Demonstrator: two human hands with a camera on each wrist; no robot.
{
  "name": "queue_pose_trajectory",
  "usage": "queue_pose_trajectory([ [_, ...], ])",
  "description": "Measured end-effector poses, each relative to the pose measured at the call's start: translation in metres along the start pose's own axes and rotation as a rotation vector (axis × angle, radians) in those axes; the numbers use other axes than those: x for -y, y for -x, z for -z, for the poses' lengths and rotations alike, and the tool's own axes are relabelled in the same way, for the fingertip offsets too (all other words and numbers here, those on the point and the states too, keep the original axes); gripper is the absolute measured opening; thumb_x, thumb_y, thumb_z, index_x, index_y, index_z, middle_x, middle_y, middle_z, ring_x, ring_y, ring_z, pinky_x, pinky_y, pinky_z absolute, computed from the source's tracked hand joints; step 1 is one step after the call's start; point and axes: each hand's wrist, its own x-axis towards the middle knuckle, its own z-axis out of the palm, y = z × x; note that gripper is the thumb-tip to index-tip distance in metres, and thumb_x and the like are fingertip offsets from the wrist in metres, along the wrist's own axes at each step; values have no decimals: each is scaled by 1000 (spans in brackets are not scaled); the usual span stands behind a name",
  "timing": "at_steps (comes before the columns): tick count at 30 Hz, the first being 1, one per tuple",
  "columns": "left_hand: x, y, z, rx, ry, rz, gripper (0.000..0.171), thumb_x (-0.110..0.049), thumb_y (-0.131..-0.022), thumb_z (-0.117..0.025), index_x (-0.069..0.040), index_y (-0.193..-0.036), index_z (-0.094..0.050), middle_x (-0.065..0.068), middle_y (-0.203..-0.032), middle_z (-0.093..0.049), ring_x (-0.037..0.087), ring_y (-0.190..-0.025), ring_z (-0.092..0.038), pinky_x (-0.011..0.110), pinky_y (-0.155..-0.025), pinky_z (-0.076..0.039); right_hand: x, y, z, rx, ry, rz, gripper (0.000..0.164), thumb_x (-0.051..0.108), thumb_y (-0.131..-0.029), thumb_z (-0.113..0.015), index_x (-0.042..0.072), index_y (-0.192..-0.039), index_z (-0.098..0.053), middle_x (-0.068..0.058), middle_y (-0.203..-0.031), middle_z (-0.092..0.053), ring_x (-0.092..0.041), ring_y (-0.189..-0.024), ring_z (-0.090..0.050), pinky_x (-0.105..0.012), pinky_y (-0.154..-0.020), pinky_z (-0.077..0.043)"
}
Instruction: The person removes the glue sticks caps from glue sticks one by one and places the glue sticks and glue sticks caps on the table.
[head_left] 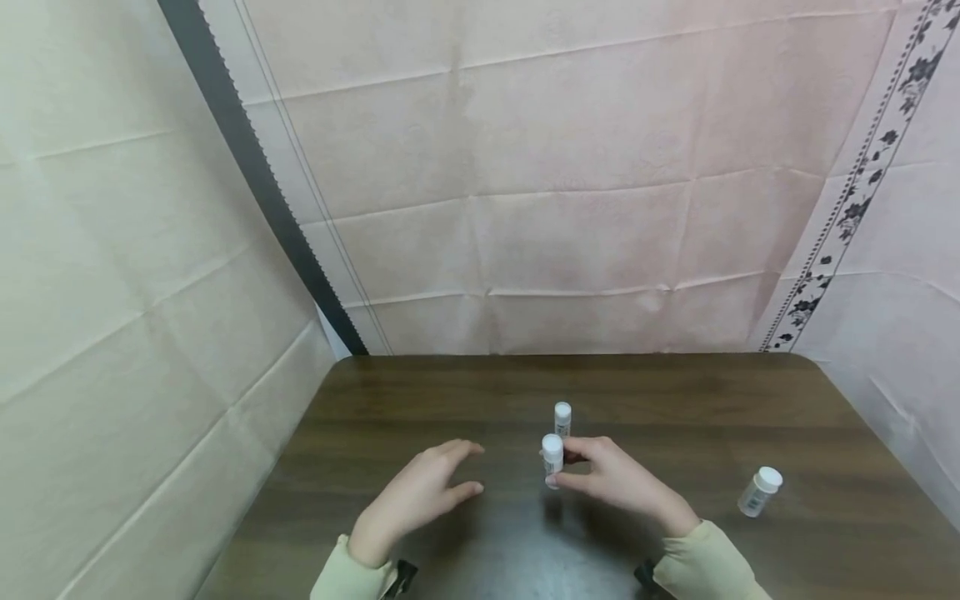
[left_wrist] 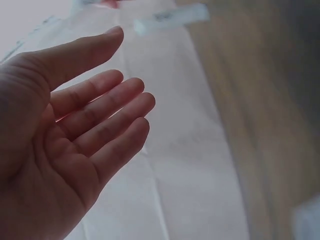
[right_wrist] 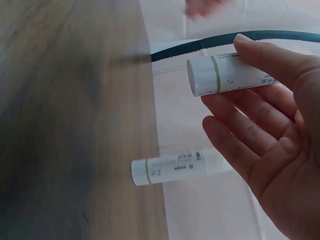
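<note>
Pinched a slim, white-capped vial (head_left: 552, 451) between the thumb and curled fingers of the right hand (head_left: 618, 477), held upright and seemingly just above the desk (head_left: 450, 387) (judging by the dark reflection beneath the base). Had a second white-capped vial (head_left: 562, 415) standing on the desk just behind the first, partly hidden by it. Saw the two apart in the right wrist view, each with a thin yellowish ring near the base and small print on the side. Held the left hand (head_left: 422, 492) across from the pinched vial, near but apart from it, fingers relaxed and slightly bent, thumb spread. Had a clear, white-capped bottle (head_left: 760, 492) standing well to the right on the desk. Wore pale green sleeves (head_left: 708, 562). Faced creased, pale cloth (head_left: 577, 242) behind the desk.
</note>
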Motion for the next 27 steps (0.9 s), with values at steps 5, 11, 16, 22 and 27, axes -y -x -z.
queue_pose_trajectory([
  [5, -27, -30, 6, -12, 12, -65, 49, -34, -95, -73, -12, -136, -59, 2, -133, -63, 17, -120, -61, 38, -99, -51, -1, 1, -4, 12, -1, -6, 29, 36, -92, -75, 22, -118, -69, 8, -109, -73, -9, -101, -67, -49, -90, -55],
  [11, -58, -51, 2, -32, -31, -271, 44, -28, -93, -76, -12, -131, -61, -2, -123, -66, 6, -110, -62, 22, -93, -51, -3, 2, -7, 10, -14, 4, 21, 37, -93, -74, 27, -111, -69, 15, -104, -71, -9, -100, -67, -48, -89, -55],
  [16, -71, -54, -8, -21, -48, -362, 31, -17, -92, -76, -13, -121, -66, -5, -114, -67, -1, -90, -60, 10, -80, -46, -5, 5, -11, 34, -2, 41, 27, 32, -97, -70, 20, -121, -68, 10, -112, -71, -11, -103, -66, -45, -88, -56],
  [22, -71, -51, -13, -24, -60, -391, 22, -12, -94, -74, -10, -114, -68, -6, -104, -65, -4, -83, -57, 7, -74, -45, -5, 8, -14, 57, -4, 34, 33, 39, -96, -69, 24, -126, -67, 13, -115, -70, -9, -105, -66, -43, -90, -56],
  [27, -68, -50, -11, -30, -73, -403, 20, -13, -94, -73, -10, -113, -69, -7, -102, -64, -4, -84, -57, 7, -75, -45, -3, 6, -13, 51, 7, 45, 33, 41, -96, -69, 26, -126, -67, 14, -116, -70, -10, -105, -66, -40, -90, -56],
])
